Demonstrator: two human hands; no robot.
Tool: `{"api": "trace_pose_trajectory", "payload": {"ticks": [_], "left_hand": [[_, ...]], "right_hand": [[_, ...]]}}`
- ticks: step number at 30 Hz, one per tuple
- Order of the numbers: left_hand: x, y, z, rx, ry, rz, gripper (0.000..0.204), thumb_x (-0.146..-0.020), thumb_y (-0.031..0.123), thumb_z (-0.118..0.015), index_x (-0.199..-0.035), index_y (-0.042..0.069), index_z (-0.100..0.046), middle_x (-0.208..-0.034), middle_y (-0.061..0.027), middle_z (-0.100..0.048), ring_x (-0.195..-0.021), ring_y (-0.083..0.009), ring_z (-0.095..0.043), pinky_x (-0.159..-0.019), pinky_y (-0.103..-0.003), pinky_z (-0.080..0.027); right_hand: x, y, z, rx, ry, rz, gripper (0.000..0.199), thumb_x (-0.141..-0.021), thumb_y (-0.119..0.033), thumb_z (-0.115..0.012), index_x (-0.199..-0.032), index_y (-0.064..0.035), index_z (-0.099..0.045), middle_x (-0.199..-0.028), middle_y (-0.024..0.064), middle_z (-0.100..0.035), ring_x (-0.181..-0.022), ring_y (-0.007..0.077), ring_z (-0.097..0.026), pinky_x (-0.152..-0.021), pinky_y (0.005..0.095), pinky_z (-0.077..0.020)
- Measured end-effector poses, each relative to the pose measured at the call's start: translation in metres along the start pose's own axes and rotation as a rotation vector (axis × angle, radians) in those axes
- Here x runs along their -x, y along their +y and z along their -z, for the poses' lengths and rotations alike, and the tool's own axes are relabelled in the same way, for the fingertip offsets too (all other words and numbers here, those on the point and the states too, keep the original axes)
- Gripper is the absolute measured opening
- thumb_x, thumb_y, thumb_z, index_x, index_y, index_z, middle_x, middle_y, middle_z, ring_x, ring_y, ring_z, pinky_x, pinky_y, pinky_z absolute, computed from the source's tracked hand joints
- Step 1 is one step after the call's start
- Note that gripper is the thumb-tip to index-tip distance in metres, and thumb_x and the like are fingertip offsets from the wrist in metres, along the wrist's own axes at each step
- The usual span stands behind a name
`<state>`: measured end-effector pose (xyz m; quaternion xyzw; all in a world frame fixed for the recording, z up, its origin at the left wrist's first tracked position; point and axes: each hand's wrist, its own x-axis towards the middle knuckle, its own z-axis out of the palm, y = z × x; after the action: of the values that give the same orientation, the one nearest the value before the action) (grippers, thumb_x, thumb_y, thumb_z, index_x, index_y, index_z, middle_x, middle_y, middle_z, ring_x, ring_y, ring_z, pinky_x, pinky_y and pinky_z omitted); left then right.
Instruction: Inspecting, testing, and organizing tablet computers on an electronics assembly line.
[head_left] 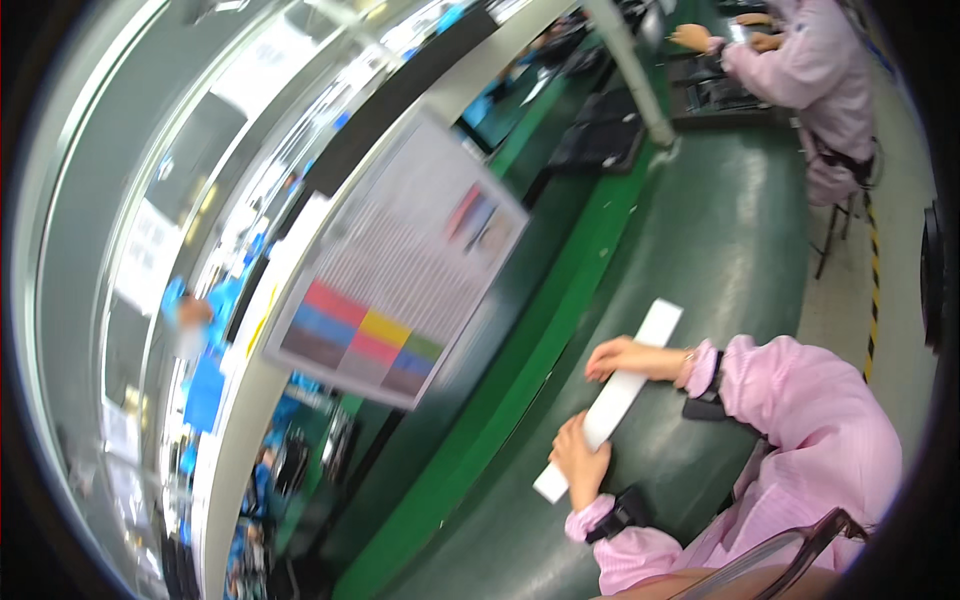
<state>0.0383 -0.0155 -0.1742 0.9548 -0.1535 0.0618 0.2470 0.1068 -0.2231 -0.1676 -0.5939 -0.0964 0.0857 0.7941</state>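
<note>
A long, flat white strip (617, 402) lies slantwise on the dark green worktop in front of me. My left hand (580, 458) is closed over its nearer end, fingers across the strip. Higher up, my right hand (632, 358) reaches across the strip, with its bent fingers hooked over the far edge. Part of the strip is hidden under each hand. Both arms wear pink sleeves, with a black band at each wrist.
A printed sheet with coloured blocks (400, 262) hangs beyond the worktop (740, 215). At the upper right a co-worker in pink (805, 65) works beside a tray of dark parts (722, 95). A black case (598, 135) lies near a white post (632, 75).
</note>
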Motion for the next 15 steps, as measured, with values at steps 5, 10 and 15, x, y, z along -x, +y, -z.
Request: {"api": "trace_pose_trajectory", "payload": {"ticks": [5, 10, 15], "left_hand": [[0.003, 0.001, 0.006, 0.009, -0.06, 0.081, 0.061, -0.062, 0.016, -0.065, -0.121, 0.017, -0.05, -0.121, -0.0047, -0.048, -0.116, -0.0266, -0.041, -0.098, -0.041, -0.026], [0.001, -0.005, 0.003, -0.011, -0.016, 0.011, 0.064, -0.06, 0.015, -0.065, -0.122, 0.017, -0.051, -0.12, -0.0071, -0.05, -0.113, -0.029, -0.044, -0.095, -0.044, -0.031], [0.002, -0.003, 0.002, 0.09, 0.105, -0.051, 0.066, -0.06, 0.012, -0.064, -0.124, 0.015, -0.049, -0.121, -0.01, -0.05, -0.112, -0.0307, -0.045, -0.092, -0.044, -0.035]], "right_hand": [[-0.004, 0.005, -0.001, 0.013, -0.095, -0.043, 0.02, -0.09, -0.015, -0.055, -0.097, 0.0011, -0.063, -0.095, 0.0083, -0.066, -0.085, 0.0127, -0.061, -0.079, 0.0247, -0.0485], [-0.005, -0.007, -0.002, -0.062, -0.064, -0.122, 0.019, -0.087, -0.013, -0.057, -0.099, 0.0009, -0.063, -0.095, 0.0093, -0.066, -0.084, 0.0148, -0.062, -0.076, 0.0258, -0.0503], [-0.045, -0.027, 0.099, -0.221, -0.103, 0.113, 0.024, -0.09, -0.015, -0.052, -0.109, 0.0001, -0.056, -0.1, 0.0118, -0.062, -0.092, 0.0201, -0.06, -0.079, 0.03, -0.0504]]}}
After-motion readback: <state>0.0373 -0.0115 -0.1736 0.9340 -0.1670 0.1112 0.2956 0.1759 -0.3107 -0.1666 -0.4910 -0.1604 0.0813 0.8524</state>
